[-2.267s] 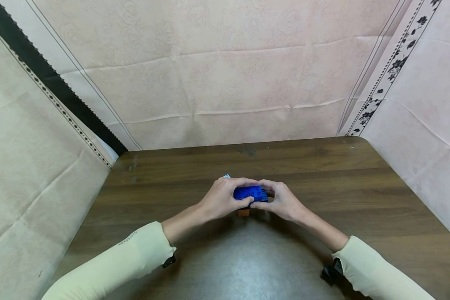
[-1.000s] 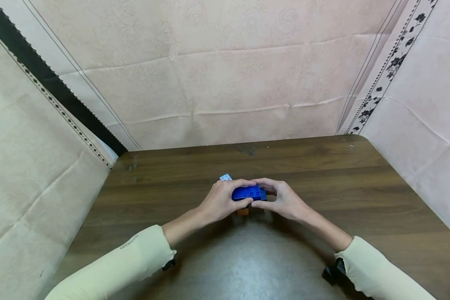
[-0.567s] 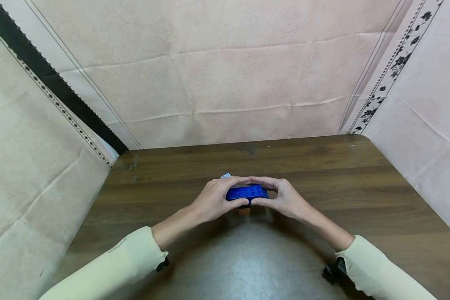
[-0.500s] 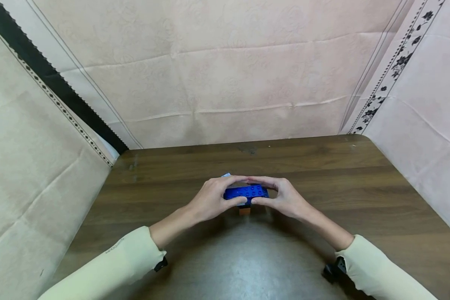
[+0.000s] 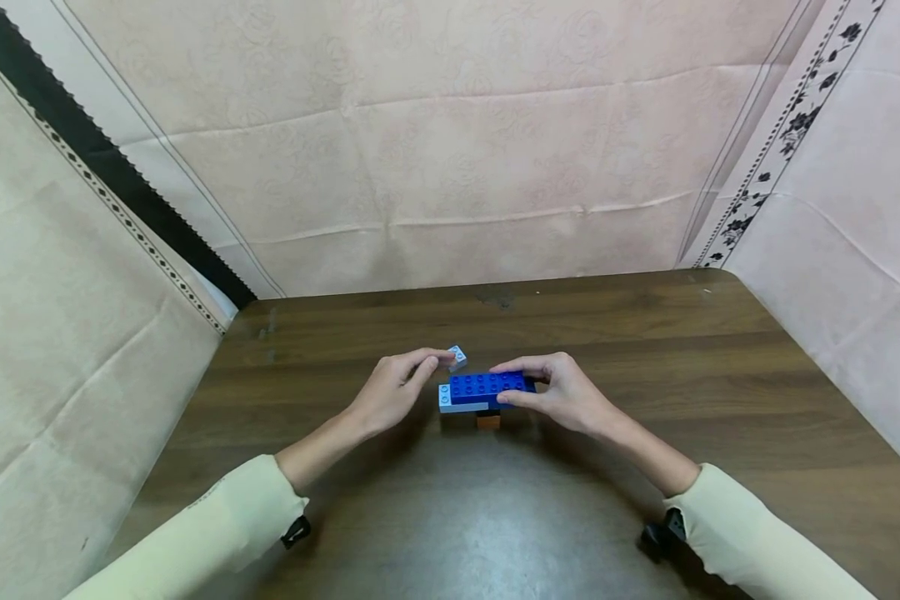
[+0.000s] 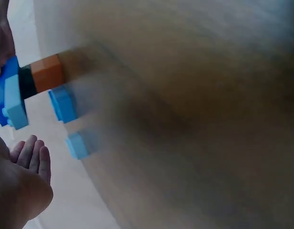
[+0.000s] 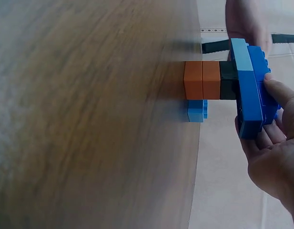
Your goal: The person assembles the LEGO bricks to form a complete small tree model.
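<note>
A toy brick structure stands mid-table: dark blue bricks [image 5: 476, 386] and a light blue brick [image 5: 446, 400] form a wide top layer over a narrow column with an orange base [image 7: 202, 79] and a dark green piece [image 7: 228, 80]. My right hand [image 5: 570, 398] grips the top's right end, thumb in front and fingers behind. Left of the structure my left hand [image 5: 393, 390] is off it, fingers extended and holding nothing. Its fingertips overlap a loose light blue brick [image 5: 458, 358] in the head view; the left wrist view shows them above the table, apart from that brick [image 6: 77, 146].
Behind the column a medium blue loose brick [image 6: 65, 104] sits on the wooden table [image 5: 450, 517], mostly hidden in the head view. Patterned cloth [image 5: 450, 167] hangs along the table's back and sides.
My left hand has released the top bricks and moved left, uncovering the light blue end and the loose brick behind. The right hand keeps its grip in nearly the same place.
</note>
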The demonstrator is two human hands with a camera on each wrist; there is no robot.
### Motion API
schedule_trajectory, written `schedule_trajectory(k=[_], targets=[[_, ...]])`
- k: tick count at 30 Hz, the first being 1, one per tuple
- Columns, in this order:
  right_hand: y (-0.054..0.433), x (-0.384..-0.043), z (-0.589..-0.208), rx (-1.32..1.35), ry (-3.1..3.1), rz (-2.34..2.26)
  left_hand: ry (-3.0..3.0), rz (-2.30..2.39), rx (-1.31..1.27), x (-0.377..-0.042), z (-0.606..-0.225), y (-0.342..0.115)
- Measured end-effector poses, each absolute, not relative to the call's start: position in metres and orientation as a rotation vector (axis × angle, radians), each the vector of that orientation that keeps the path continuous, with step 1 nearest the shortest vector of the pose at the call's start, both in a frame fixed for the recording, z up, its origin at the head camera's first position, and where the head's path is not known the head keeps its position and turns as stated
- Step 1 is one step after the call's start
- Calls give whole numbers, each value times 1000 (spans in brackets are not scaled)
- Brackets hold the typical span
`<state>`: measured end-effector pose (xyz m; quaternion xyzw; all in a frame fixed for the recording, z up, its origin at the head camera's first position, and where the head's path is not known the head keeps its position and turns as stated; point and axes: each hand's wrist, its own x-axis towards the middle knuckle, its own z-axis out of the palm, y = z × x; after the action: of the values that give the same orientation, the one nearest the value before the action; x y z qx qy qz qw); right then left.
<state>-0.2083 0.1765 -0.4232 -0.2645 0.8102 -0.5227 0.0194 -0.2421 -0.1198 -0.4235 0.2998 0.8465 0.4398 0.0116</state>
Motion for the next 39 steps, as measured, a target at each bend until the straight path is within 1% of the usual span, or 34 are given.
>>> schedule_trajectory(k=[4,11,17,39], targets=[[176,-209,-424,-825,2519,-1615,2658,1335,833,-245,-434,-124],[176,-208,-424,-814,2520,-1619,2630,1266,785,-245,-452,-121],[175,-208,-425,-818,2516,-1618,2653,1234,748,-241,-458,-115],[175,-209,-424,-808,2482,-1644,2806,1139,826,-244,-465,-105]])
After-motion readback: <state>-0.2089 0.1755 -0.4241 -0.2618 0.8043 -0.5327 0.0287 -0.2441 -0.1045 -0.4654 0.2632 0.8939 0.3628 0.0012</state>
